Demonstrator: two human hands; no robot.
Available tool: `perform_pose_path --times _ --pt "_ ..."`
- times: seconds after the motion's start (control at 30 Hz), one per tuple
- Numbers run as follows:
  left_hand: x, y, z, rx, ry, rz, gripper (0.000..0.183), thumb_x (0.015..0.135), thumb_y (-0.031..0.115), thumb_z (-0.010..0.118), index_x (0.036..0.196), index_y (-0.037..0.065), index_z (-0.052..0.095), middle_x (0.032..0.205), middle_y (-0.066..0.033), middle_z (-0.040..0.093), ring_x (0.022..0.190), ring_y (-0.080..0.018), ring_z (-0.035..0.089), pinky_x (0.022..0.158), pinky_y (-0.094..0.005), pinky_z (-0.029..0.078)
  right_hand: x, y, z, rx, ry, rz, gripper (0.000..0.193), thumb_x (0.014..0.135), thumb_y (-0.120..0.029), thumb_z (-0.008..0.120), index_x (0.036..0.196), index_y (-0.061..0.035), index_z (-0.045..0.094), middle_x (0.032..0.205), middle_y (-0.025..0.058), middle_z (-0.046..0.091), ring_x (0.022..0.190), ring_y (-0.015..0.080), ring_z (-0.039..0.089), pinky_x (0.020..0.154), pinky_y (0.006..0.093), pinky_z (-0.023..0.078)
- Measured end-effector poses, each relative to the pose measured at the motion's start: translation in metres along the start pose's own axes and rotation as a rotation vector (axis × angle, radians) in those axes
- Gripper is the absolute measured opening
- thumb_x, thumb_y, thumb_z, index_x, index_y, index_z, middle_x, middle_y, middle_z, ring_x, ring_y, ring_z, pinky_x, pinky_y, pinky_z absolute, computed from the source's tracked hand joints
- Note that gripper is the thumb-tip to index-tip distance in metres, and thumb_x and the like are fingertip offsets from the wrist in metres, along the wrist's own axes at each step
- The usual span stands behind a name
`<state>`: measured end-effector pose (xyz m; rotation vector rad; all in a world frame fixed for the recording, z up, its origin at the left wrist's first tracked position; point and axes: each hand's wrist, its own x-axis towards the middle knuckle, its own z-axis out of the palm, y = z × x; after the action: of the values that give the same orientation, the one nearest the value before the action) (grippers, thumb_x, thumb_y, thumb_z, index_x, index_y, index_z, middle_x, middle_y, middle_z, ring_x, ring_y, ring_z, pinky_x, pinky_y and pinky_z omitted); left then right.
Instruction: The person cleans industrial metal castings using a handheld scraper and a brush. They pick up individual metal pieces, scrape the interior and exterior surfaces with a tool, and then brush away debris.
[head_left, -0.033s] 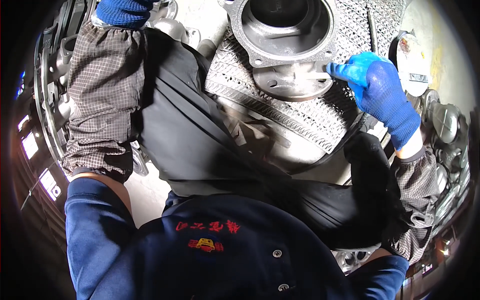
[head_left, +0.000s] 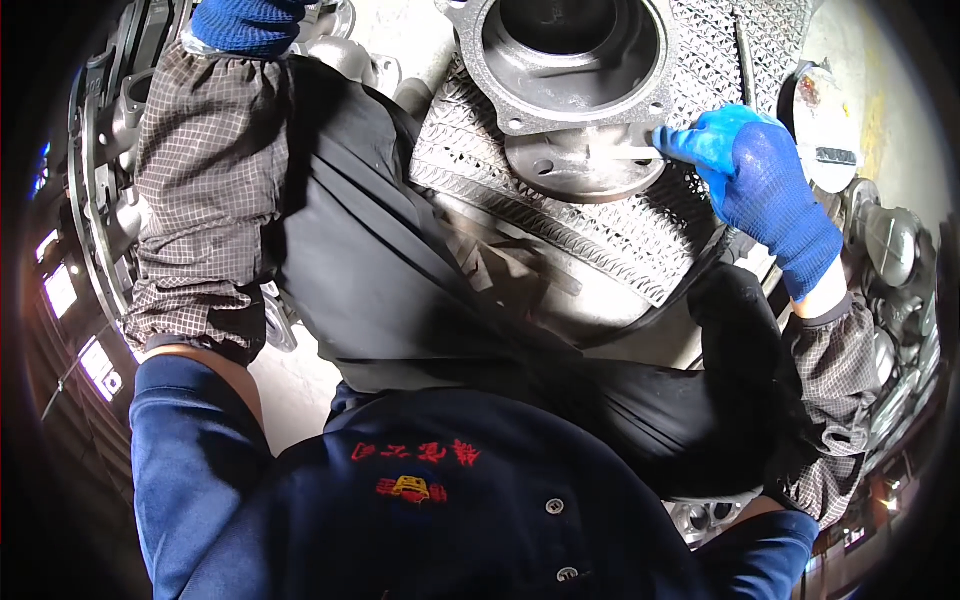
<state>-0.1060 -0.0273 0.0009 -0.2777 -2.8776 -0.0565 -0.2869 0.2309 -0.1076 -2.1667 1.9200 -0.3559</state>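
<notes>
A grey metal casting [head_left: 590,165] with a wide round opening and a bolt-holed flange stands on a patterned metal plate. In my blue-gloved right hand [head_left: 735,155], the fingers are pinched together on a slim white stick [head_left: 630,153], which looks like chalk. The stick points left and lies over the near flange of the casting; whether its tip touches the metal I cannot tell. My left hand [head_left: 250,25], also in a blue glove, is at the top left edge. Only its cuff and back show, and its fingers are out of the picture.
The perforated metal plate [head_left: 560,235] lies under the casting. A dark rod [head_left: 745,60] rests on it, and a round whitish object [head_left: 828,130] stands to the right. More castings crowd the right side [head_left: 893,245] and the far left [head_left: 345,55]. My legs flank the plate.
</notes>
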Motion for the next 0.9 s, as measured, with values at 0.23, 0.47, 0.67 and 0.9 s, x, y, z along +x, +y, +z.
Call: perform_pose_path --times 0.23,0.47,0.67,0.9 --pt "-0.005 0.008 -0.008 0.020 -0.040 -0.012 0.036 0.077 0.016 0.065 0.112 0.009 0.066 0.102 -0.0158 0.066 0.073 -0.0308 0.064 0.067 -0.0343 0.051 0.018 0.011 0.007 0.138 -0.083 0.089 0.031 0.079 -0.003 0.055 0.095 -0.0228 0.073 0.080 0.0086 0.067 0.069 0.0294 0.064 0.062 0.0390 0.053" --pt "-0.005 0.009 -0.007 0.011 -0.040 -0.007 0.035 0.077 0.017 0.066 0.111 0.009 0.066 0.102 -0.0156 0.066 0.073 -0.0305 0.064 0.067 -0.0342 0.051 0.010 0.016 0.016 0.244 0.120 0.025 0.035 0.073 0.002 0.056 0.095 -0.0203 0.073 0.081 0.0075 0.067 0.071 0.0272 0.062 0.061 0.0367 0.051" --pt "-0.006 0.012 -0.008 0.011 -0.049 -0.008 0.035 0.077 0.017 0.066 0.111 0.009 0.066 0.102 -0.0154 0.066 0.072 -0.0302 0.064 0.067 -0.0341 0.051 0.009 0.013 0.014 0.072 0.072 -0.083 0.040 0.069 0.004 0.056 0.098 -0.0170 0.071 0.088 0.0057 0.068 0.076 0.0297 0.061 0.064 0.0392 0.051" --pt "-0.005 0.014 -0.011 0.012 -0.049 -0.002 0.034 0.077 0.017 0.066 0.110 0.009 0.066 0.102 -0.0152 0.067 0.072 -0.0299 0.064 0.066 -0.0340 0.052 0.010 0.023 0.013 0.204 0.107 -0.078 0.036 0.070 0.004 0.058 0.095 -0.0176 0.071 0.083 0.0062 0.066 0.077 0.0284 0.063 0.064 0.0377 0.052"
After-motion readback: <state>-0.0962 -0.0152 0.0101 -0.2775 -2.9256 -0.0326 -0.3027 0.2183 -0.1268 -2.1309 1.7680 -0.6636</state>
